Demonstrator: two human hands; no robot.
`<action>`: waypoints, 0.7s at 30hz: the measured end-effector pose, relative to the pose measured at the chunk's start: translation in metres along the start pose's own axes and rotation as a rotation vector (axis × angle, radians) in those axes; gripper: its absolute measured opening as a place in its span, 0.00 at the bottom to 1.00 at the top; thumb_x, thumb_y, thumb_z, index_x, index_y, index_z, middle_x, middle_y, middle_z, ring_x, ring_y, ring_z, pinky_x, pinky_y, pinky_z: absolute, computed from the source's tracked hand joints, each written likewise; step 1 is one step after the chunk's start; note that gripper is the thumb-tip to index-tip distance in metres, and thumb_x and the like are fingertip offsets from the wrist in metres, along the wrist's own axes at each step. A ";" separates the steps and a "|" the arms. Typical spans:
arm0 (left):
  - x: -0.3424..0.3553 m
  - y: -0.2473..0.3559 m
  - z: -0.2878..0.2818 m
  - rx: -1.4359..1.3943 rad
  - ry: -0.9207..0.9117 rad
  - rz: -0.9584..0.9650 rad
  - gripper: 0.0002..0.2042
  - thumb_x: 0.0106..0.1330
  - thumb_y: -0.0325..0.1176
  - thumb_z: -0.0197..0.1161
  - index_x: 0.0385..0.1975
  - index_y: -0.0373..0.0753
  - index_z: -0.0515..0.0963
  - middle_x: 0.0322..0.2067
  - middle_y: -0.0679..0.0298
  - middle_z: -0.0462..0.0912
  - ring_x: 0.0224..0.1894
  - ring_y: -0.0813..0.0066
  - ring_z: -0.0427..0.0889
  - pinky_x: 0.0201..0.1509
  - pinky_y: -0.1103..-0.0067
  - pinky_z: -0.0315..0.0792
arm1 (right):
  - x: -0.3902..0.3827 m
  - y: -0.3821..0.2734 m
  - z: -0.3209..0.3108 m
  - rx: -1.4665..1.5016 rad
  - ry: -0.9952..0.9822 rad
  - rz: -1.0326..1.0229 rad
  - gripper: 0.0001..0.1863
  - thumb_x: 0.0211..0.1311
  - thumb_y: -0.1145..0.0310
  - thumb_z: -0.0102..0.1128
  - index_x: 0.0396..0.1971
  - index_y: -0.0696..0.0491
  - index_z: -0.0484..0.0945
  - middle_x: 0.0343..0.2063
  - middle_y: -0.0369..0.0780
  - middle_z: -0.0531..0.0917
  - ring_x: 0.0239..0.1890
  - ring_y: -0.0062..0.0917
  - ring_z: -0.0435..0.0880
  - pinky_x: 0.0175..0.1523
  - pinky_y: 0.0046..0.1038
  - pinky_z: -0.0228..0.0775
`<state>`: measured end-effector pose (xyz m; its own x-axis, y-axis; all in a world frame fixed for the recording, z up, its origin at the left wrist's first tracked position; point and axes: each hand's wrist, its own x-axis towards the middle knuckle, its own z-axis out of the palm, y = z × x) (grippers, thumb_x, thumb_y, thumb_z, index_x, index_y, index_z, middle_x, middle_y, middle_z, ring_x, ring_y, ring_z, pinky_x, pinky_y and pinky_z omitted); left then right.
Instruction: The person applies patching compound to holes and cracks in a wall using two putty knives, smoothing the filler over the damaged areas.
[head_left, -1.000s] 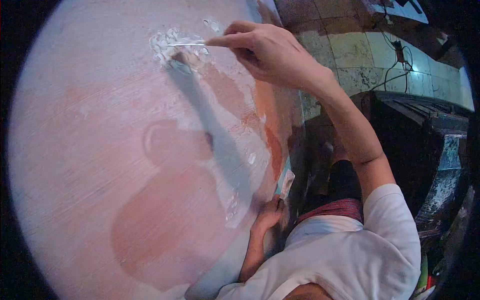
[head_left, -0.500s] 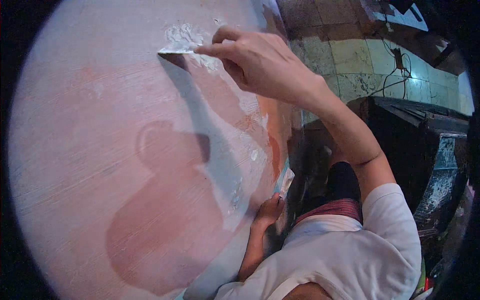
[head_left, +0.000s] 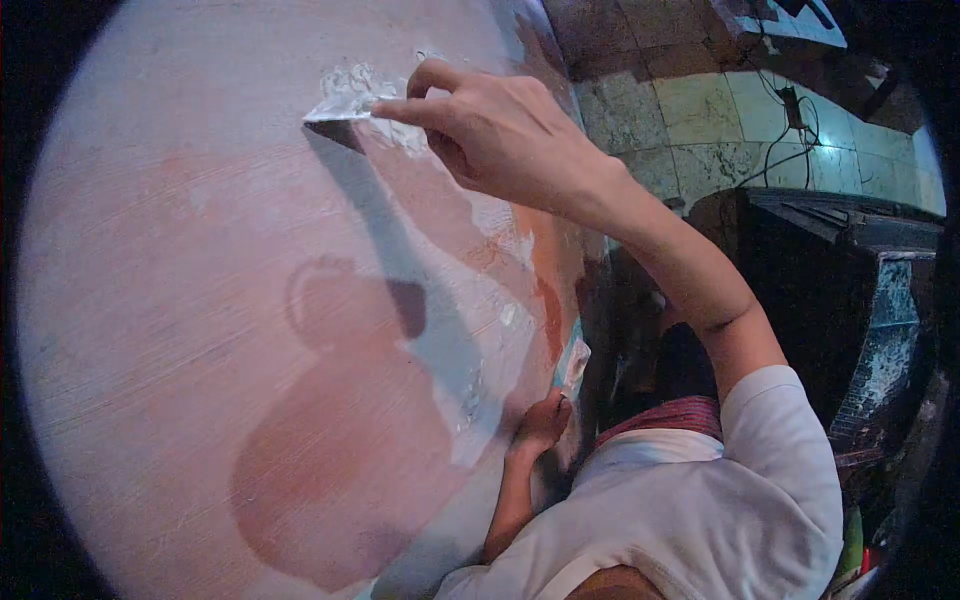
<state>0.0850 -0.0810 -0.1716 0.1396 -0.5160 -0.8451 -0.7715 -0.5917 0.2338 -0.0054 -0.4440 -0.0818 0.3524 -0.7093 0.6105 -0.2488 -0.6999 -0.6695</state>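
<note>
My right hand [head_left: 505, 125] is closed around a putty knife, its index finger stretched along the thin blade [head_left: 338, 110]. The blade's edge lies against a broad pinkish-white surface [head_left: 180, 290], where thick white filler [head_left: 352, 82] is smeared in ridges around it. The handle is hidden by my fingers. Lower down, close to my waist, my left hand [head_left: 543, 422] grips a flat light-blue piece [head_left: 574, 362] with a whitish lump on it; its exact kind cannot be made out.
An orange-brown strip [head_left: 540, 280] runs along the surface's right side. Beyond lies a tiled floor [head_left: 700, 110] with a dark cable [head_left: 792, 108]. A dark, bulky piece with a paint-smeared panel [head_left: 888, 335] stands to my right. Shadows of my head and arm fall across the surface.
In the picture, the putty knife and my right hand sit slightly lower and further left, and the filler patch has shifted similarly. My head's shadow has slid right. Both hands keep their grips.
</note>
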 end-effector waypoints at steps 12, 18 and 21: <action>0.001 -0.006 0.005 -0.041 0.034 0.035 0.12 0.69 0.40 0.45 0.40 0.36 0.65 0.28 0.36 0.77 0.35 0.35 0.77 0.39 0.50 0.67 | -0.066 0.008 -0.004 0.351 0.005 0.122 0.18 0.58 0.74 0.53 0.49 0.48 0.78 0.32 0.42 0.79 0.26 0.36 0.80 0.30 0.34 0.73; -0.003 0.005 -0.003 -0.309 -0.003 -0.060 0.13 0.70 0.39 0.44 0.42 0.33 0.66 0.23 0.47 0.78 0.26 0.53 0.80 0.30 0.61 0.71 | -0.118 0.005 -0.017 1.266 -0.163 0.851 0.18 0.68 0.66 0.50 0.55 0.55 0.74 0.25 0.32 0.79 0.22 0.15 0.77 0.27 0.21 0.71; -0.003 0.007 -0.007 -0.552 0.038 -0.051 0.15 0.70 0.38 0.45 0.46 0.31 0.66 0.20 0.57 0.77 0.21 0.68 0.77 0.24 0.71 0.71 | -0.153 0.011 -0.020 1.486 -0.161 1.019 0.20 0.68 0.65 0.50 0.57 0.56 0.72 0.26 0.31 0.79 0.21 0.11 0.76 0.26 0.17 0.70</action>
<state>0.0832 -0.0883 -0.1644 0.1987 -0.4938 -0.8466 -0.3251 -0.8481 0.4184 -0.0798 -0.3446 -0.1738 0.6910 -0.6886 -0.2197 0.4960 0.6728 -0.5490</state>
